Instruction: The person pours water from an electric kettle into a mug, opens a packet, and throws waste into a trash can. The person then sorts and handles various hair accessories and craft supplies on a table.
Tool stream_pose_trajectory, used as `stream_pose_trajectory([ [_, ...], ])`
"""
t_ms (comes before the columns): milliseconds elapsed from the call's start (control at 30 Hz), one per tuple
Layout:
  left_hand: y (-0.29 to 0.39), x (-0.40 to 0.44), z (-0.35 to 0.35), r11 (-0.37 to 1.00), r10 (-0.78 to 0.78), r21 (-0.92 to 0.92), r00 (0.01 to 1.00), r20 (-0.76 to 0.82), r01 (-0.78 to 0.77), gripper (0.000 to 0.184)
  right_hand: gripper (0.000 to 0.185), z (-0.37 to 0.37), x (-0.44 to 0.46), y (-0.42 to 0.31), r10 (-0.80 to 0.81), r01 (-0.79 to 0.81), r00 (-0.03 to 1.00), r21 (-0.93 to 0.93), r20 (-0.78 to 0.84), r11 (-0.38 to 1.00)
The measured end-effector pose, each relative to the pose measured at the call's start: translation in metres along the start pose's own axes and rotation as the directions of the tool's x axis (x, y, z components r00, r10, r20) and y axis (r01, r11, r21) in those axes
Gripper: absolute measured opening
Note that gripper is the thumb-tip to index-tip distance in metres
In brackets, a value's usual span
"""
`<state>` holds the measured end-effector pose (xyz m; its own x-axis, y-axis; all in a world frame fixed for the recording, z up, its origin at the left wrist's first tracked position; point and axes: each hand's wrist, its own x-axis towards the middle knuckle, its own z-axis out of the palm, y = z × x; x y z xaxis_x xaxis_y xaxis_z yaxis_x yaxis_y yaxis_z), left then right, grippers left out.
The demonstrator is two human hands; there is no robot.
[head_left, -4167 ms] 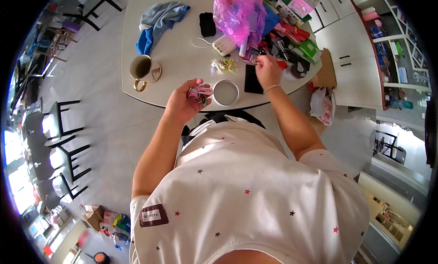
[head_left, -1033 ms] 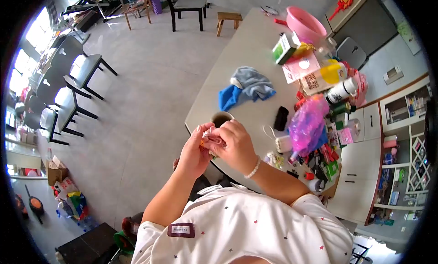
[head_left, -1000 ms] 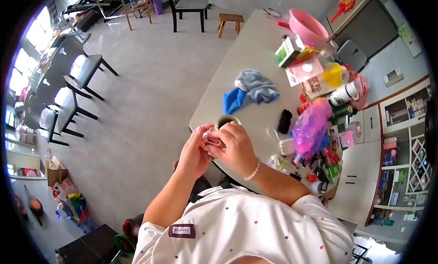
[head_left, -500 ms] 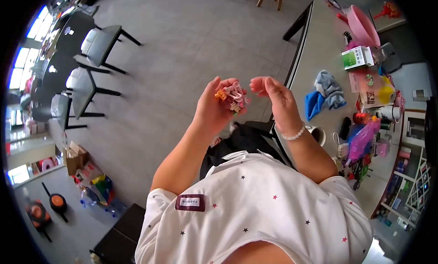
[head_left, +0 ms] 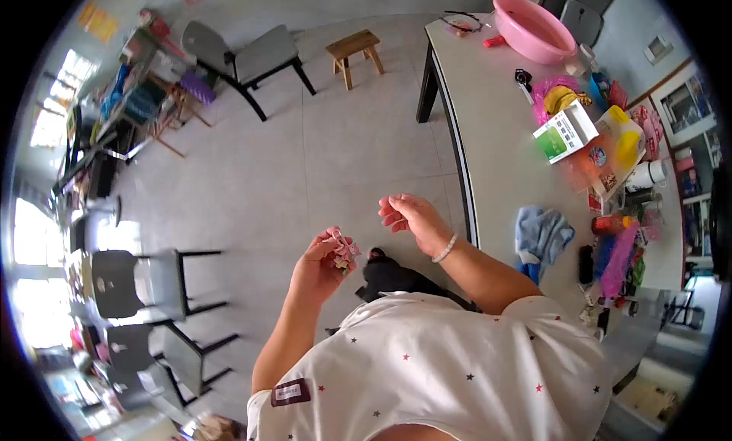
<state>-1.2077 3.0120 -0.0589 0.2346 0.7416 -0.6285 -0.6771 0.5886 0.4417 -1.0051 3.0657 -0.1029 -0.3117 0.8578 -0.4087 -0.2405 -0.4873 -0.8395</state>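
My left hand point(head_left: 314, 273) is closed around a small bunch of pink and pale yellow trinkets point(head_left: 345, 252), which stick out past the fingertips. Their exact kind is too small to tell. My right hand point(head_left: 415, 221), with a pale bead bracelet point(head_left: 445, 249) at the wrist, hovers to the right of the bunch and apart from it. Its fingers are loosely bent with gaps between them, and nothing shows in them. Both hands are in the air over the grey floor, in front of my body.
To the right runs a long table point(head_left: 488, 143) bearing a pink basin point(head_left: 534, 29), a white-and-green box point(head_left: 566, 136), a blue-grey cloth point(head_left: 543, 235) and a red-capped bottle point(head_left: 612, 224). A wooden stool point(head_left: 354, 48) stands ahead; grey chairs point(head_left: 122, 284) line the left.
My view has swung left and up, bringing the stool and another chair into sight. The hands have drawn farther apart, the left one still holding the trinkets.
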Motion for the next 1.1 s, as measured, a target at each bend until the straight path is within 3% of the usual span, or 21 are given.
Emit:
stream_pose_trajectory([
  [33, 0.023, 0.015, 0.012, 1.000, 0.001, 0.023, 1.000, -0.025, 0.000, 0.003, 0.031, 0.003, 0.017, -0.016, -0.033, 0.033, 0.999, -0.032, -0.012, 0.999],
  [67, 0.044, 0.036, 0.015, 0.999, -0.040, -0.007, 0.993, 0.114, 0.042, 0.004, 0.030, 0.006, 0.031, -0.033, -0.063, 0.061, 0.998, -0.068, -0.026, 0.996],
  [133, 0.074, 0.075, 0.029, 0.998, -0.049, 0.041, 0.993, 0.111, 0.045, 0.009, 0.025, 0.006, 0.046, -0.063, -0.154, 0.140, 0.987, -0.250, -0.036, 0.958],
  [233, 0.103, 0.144, 0.071, 0.992, -0.111, 0.075, 0.983, 0.146, 0.101, 0.009, 0.020, -0.010, 0.067, -0.085, -0.185, 0.144, 0.979, -0.342, -0.089, 0.929],
  [367, 0.133, 0.257, 0.131, 0.965, -0.261, 0.117, 0.916, 0.303, 0.236, 0.008, 0.023, -0.057, 0.104, -0.091, -0.074, 0.039, 0.969, -0.149, -0.237, 0.988],
  [400, 0.138, 0.295, 0.143, 0.950, -0.305, 0.093, 0.818, 0.488, 0.300, 0.008, 0.025, -0.064, 0.110, -0.095, -0.083, 0.073, 0.954, -0.045, -0.288, 0.996],
  [500, 0.159, 0.392, 0.207, 0.910, -0.412, 0.129, 0.833, 0.370, 0.393, 0.010, 0.021, -0.087, 0.133, -0.116, -0.093, 0.034, 0.842, -0.120, -0.532, 0.992],
  [600, 0.180, 0.482, 0.285, 0.874, -0.486, 0.259, 0.752, 0.445, 0.411, 0.009, 0.022, -0.112, 0.164, -0.141, -0.028, 0.033, 0.725, -0.005, -0.689, 0.999],
  [700, 0.183, 0.559, 0.362, 0.880, -0.463, 0.274, 0.832, 0.306, 0.388, 0.017, 0.021, -0.123, 0.194, -0.180, -0.028, 0.008, 0.658, -0.030, -0.752, 1.000],
  [800, 0.168, 0.648, 0.412, 0.785, -0.608, 0.394, 0.718, 0.340, 0.478, 0.024, 0.024, -0.133, 0.223, -0.208, -0.151, 0.131, 0.564, -0.093, -0.812, 0.987],
  [900, 0.155, 0.673, 0.454, 0.729, -0.530, 0.557, 0.843, 0.092, 0.398, 0.027, 0.023, -0.146, 0.245, -0.219, -0.194, 0.077, 0.467, -0.179, -0.863, 0.981],
  [933, 0.155, 0.671, 0.462, 0.686, -0.554, 0.603, 0.830, 0.069, 0.407, 0.034, 0.022, -0.149, 0.251, -0.220, -0.194, 0.063, 0.449, -0.185, -0.872, 0.981],
  [1000, 0.150, 0.683, 0.459, 0.607, -0.593, 0.772, 0.755, 0.280, 0.190, 0.037, 0.022, -0.158, 0.258, -0.223, -0.193, 0.028, 0.420, -0.200, -0.887, 0.979],
  [1100, 0.141, 0.736, 0.448, 0.568, -0.717, 0.794, 0.605, 0.347, 0.217, 0.035, 0.024, -0.175, 0.265, -0.226, -0.168, -0.065, 0.383, -0.208, -0.908, 0.976],
])
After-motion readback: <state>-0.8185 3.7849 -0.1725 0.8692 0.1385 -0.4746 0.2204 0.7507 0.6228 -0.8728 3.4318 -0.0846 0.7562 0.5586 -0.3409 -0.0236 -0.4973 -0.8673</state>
